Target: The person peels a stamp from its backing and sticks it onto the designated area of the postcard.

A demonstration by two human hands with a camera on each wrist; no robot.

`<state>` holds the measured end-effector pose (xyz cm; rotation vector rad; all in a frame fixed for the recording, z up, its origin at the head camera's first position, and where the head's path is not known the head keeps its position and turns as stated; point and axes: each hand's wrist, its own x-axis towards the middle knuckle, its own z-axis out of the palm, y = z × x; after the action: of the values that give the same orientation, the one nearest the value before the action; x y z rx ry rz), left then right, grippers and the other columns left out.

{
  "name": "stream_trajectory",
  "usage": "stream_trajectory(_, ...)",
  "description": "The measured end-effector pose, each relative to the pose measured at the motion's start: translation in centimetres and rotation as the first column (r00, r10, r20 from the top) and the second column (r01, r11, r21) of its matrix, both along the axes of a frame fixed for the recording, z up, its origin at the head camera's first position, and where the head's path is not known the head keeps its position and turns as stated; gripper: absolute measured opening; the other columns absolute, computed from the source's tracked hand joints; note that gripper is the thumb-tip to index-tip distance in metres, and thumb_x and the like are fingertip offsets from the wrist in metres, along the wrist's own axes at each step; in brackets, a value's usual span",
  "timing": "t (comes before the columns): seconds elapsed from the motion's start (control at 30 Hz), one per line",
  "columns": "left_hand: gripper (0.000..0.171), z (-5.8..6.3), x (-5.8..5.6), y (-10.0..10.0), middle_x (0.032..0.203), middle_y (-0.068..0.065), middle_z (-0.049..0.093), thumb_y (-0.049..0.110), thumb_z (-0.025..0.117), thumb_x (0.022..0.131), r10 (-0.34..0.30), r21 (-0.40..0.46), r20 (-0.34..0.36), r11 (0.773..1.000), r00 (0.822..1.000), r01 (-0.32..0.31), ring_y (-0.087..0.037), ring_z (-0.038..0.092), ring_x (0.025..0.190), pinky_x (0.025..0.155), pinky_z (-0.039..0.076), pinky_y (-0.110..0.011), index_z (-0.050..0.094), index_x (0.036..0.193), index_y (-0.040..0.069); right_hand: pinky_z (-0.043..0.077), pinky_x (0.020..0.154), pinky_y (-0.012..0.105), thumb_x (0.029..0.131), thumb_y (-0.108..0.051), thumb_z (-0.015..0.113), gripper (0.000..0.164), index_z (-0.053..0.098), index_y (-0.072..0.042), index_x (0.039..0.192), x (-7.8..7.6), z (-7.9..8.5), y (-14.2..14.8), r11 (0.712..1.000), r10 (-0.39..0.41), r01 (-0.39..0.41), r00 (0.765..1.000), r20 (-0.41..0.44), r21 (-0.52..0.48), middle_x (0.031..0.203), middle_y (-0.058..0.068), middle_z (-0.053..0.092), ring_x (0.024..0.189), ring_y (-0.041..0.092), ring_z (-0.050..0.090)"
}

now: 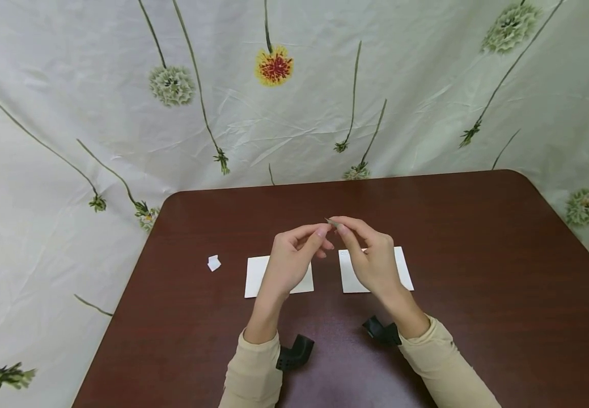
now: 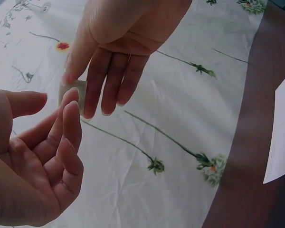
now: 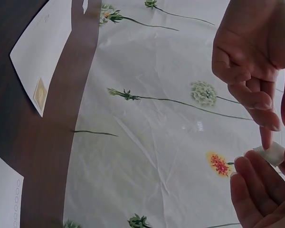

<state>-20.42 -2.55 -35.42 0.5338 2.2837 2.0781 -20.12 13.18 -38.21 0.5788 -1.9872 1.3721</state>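
My right hand (image 1: pixel 378 260) pinches a small pale postage stamp (image 2: pixel 80 89) with a serrated edge between thumb and index finger, raised above the table. Facing it, my left hand (image 1: pixel 294 255) has a fingertip at the stamp, its thumb held apart and its other fingers loosely bent. In the right wrist view the left index finger points down onto the stamp (image 3: pixel 271 154). Below the hands lie two white cards, the left card (image 1: pixel 257 276) and the right card (image 1: pixel 351 279), both partly covered. The left card bears a gold stamp (image 3: pixel 40 96) at one corner.
A small white paper scrap (image 1: pixel 214 263) lies left of the cards on the dark brown table (image 1: pixel 478 255). Behind the table hangs a white cloth (image 1: pixel 304 107) with printed flowers. Black wrist cameras, such as the left camera (image 1: pixel 295 352), sit at both sleeves.
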Motion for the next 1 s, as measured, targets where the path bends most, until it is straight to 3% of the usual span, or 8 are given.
stream_trajectory(0.07, 0.023, -0.07, -0.08, 0.03, 0.079, -0.016, 0.068, 0.013, 0.059, 0.096, 0.008, 0.02, 0.011, 1.0, 1.0, -0.009, -0.019, 0.063, 0.068, 0.074, 0.051, -0.04, 0.069, 0.107, -0.004, 0.052, 0.066, 0.023, 0.089, 0.004, 0.063, 0.022, 0.069, -0.002, 0.109, 0.06, -0.03, 0.02, 0.999, -0.016, 0.019, 0.999, -0.049, 0.05, 0.102, 0.007, 0.07, 0.085, 0.019, 0.067)
stream_trajectory(0.17, 0.021, -0.07, -0.16, 0.11, 0.08, -0.015, 0.069, 0.011, 0.059, 0.095, 0.014, 0.063, 0.033, 0.998, 0.999, -0.016, -0.022, 0.064, 0.071, 0.076, 0.052, -0.043, 0.068, 0.105, -0.005, 0.051, 0.078, 0.026, 0.093, -0.008, 0.063, 0.018, 0.07, -0.002, 0.108, 0.17, 0.07, -0.05, 0.997, -0.015, 0.023, 0.995, -0.096, 0.08, 0.11, 0.009, 0.068, 0.098, 0.021, 0.065)
stream_trajectory(0.27, 0.019, -0.08, -0.24, 0.17, 0.08, -0.015, 0.069, 0.008, 0.06, 0.094, 0.014, 0.104, 0.047, 0.994, 0.999, -0.018, -0.019, 0.065, 0.071, 0.078, 0.051, -0.049, 0.068, 0.102, -0.007, 0.047, 0.089, 0.031, 0.097, -0.025, 0.059, 0.027, 0.071, -0.002, 0.105, 0.17, 0.19, -0.21, 0.996, -0.011, 0.024, 0.989, -0.147, 0.087, 0.114, 0.011, 0.067, 0.109, 0.025, 0.061)
stream_trajectory(0.37, 0.018, -0.05, -0.27, 0.12, 0.082, -0.016, 0.069, 0.005, 0.06, 0.093, 0.012, 0.114, 0.036, 0.993, 0.999, -0.016, -0.014, 0.065, 0.069, 0.077, 0.052, -0.049, 0.067, 0.101, -0.01, 0.046, 0.092, 0.032, 0.097, -0.033, 0.056, 0.036, 0.071, -0.001, 0.103, 0.13, 0.21, -0.31, 0.995, -0.018, 0.034, 0.983, -0.181, 0.09, 0.113, 0.012, 0.067, 0.108, 0.026, 0.06)
stream_trajectory(0.8, 0.017, -0.13, -0.27, 0.2, 0.088, -0.014, 0.068, 0.002, 0.059, 0.093, 0.041, 0.086, 0.013, 0.995, 0.999, -0.042, -0.027, 0.064, 0.075, 0.074, 0.052, -0.034, 0.067, 0.099, -0.011, 0.043, 0.093, 0.036, 0.091, -0.031, 0.065, 0.037, 0.067, 0.002, 0.108, -0.32, 0.07, -0.12, 0.985, -0.045, 0.094, 0.949, -0.311, 0.145, 0.105, 0.013, 0.068, 0.1, 0.032, 0.06)
stream_trajectory(1.0, 0.017, -0.25, -0.29, 0.3, 0.086, -0.012, 0.067, 0.003, 0.059, 0.093, 0.043, 0.086, 0.014, 0.995, 0.999, -0.044, -0.016, 0.063, 0.071, 0.072, 0.05, -0.028, 0.067, 0.099, -0.011, 0.043, 0.091, 0.035, 0.092, -0.031, 0.064, 0.038, 0.067, 0.002, 0.108, -0.3, 0.09, -0.01, 0.984, -0.043, 0.092, 0.954, -0.297, 0.152, 0.101, 0.012, 0.068, 0.097, 0.031, 0.06)
